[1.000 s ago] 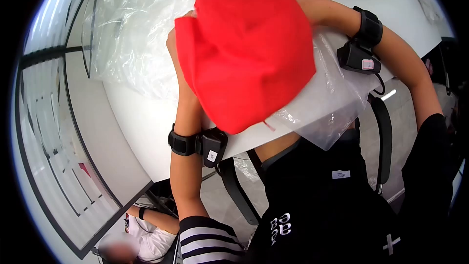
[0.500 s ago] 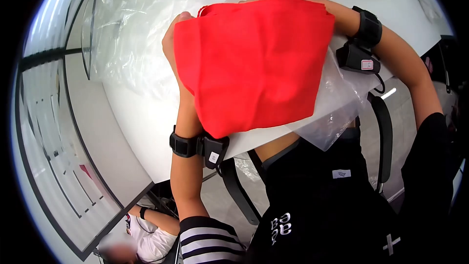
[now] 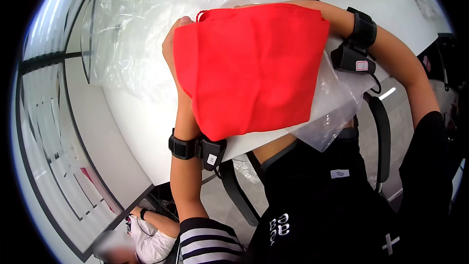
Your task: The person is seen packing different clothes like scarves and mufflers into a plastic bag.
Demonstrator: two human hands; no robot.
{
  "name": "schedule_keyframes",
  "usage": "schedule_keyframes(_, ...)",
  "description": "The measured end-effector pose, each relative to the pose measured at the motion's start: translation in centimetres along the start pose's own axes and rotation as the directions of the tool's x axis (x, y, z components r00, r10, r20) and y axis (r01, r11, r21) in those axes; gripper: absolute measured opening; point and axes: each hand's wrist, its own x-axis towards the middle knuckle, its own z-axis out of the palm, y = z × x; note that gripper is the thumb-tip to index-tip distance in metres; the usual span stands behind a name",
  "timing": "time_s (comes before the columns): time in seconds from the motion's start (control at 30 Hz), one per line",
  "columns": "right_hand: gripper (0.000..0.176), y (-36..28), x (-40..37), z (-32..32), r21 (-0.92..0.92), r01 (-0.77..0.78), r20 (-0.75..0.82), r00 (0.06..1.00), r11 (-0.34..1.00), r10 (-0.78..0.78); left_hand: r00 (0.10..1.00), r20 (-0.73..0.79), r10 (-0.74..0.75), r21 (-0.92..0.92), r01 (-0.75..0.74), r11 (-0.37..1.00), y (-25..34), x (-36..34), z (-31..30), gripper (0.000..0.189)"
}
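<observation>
Head cam: the red cloth [image 3: 254,73] was a rumpled blur a second ago, now it's way smoother above the counter's [image 3: 137,137] near edge, so probably better controlled. Left hand's [image 3: 170,44] at its left side, right hand [image 3: 286,3] mostly hidden behind; can't tell how closed either grip is.
</observation>
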Motion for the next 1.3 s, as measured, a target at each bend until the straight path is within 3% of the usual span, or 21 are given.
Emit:
schedule_keyframes(0.07,0.048,-0.2,0.5,-0.3,0.06,0.003,0.045,0.999,0.998,-0.006,1.0,-0.025,-0.02,0.004,0.02,1.0,0.4,-0.3,0.0,0.035)
schedule_keyframes(0.1,0.048,-0.5,0.8,-0.4,0.059,0.01,0.05,0.999,0.998,-0.013,0.999,0.011,0.048,0.012,-0.048,0.999,0.9,-0.5,0.1,0.035)
schedule_keyframes(0.23,0.046,-1.6,0.7,-0.1,0.032,-0.072,-0.054,0.996,0.997,0.073,0.987,0.07,0.142,0.102,-0.149,0.984,0.5,-0.4,-0.3,0.036)
schedule_keyframes(0.3,0.045,-1.7,0.4,0.5,0.036,-0.101,-0.087,0.991,0.994,0.104,0.992,0.071,0.107,0.043,-0.11,0.993,0.7,-0.8,-0.4,0.036)
schedule_keyframes(0.37,0.042,-0.9,0.4,0.6,-0.003,-0.036,-0.066,0.997,0.999,0.036,0.994,0.075,0.079,-0.021,-0.078,0.997,0.5,-0.5,-0.3,0.036)
schedule_keyframes(0.4,0.042,5.0,0.6,2.2,0.19,-0.188,0.01,0.982,0.964,0.189,0.997,0.043,0.063,0.017,-0.064,0.998,-0.2,-0.1,-0.4,0.036)
schedule_keyframes(0.47,0.041,16.3,1.1,5.2,0.51,-0.489,0.161,0.863,0.708,0.48,0.999,0.002,0.051,0.05,-0.051,0.997,-0.4,0.1,-0.3,0.036)
schedule_keyframes(0.53,0.041,4.5,0.5,1.7,0.141,-0.251,0.058,0.968,0.958,0.245,0.995,0.007,0.099,0.04,-0.099,0.994,-0.2,-0.1,-0.1,0.037)
schedule_keyframes(0.57,0.041,-2.2,0.4,-0.4,-0.066,-0.12,0.004,0.993,0.991,0.121,0.995,0.002,0.099,0.042,-0.099,0.994,-0.2,-0.1,-0.3,0.037)
schedule_keyframes(0.67,0.042,-1.2,0.3,0.7,0.063,-0.211,-0.097,0.971,0.975,0.216,0.993,0.039,0.109,0.111,-0.113,0.987,-0.2,-0.2,-0.5,0.036)
schedule_keyframes(0.87,0.043,-0.5,0.4,0.1,0.107,-0.168,-0.024,0.985,0.98,0.172,0.994,0.04,0.099,0.07,-0.102,0.992,-0.5,0.0,-0.5,0.034)
schedule_keyframes(0.97,0.044,-0.1,0.8,0.0,0.136,-0.176,0.015,0.984,0.975,0.176,0.978,0.078,0.193,0.051,-0.197,0.979,-0.3,-0.1,-0.6,0.033)
schedule_keyframes(1.07,0.045,0.6,0.8,0.2,0.177,-0.201,0.043,0.979,0.963,0.197,0.995,0.06,0.085,0.108,-0.091,0.99,0.0,-0.2,-0.4,0.032)
schedule_keyframes(1.13,0.045,-0.6,1.1,0.3,0.209,-0.219,0.053,0.976,0.953,0.213,0.998,0.04,0.054,0.038,-0.056,0.998,0.0,-0.5,-0.2,0.031)
schedule_keyframes(1.23,0.047,-5.2,2.2,-1.1,0.261,-0.294,0.087,0.956,0.92,0.281,0.986,0.092,0.139,0.112,-0.149,0.982,-0.5,-0.2,-0.5,0.031)
schedule_keyframes(1.3,0.048,-7.4,2.7,-2.6,0.275,-0.344,0.113,0.939,0.898,0.325,0.991,0.071,0.11,0.096,-0.117,0.988,-0.3,-0.4,-0.2,0.031)
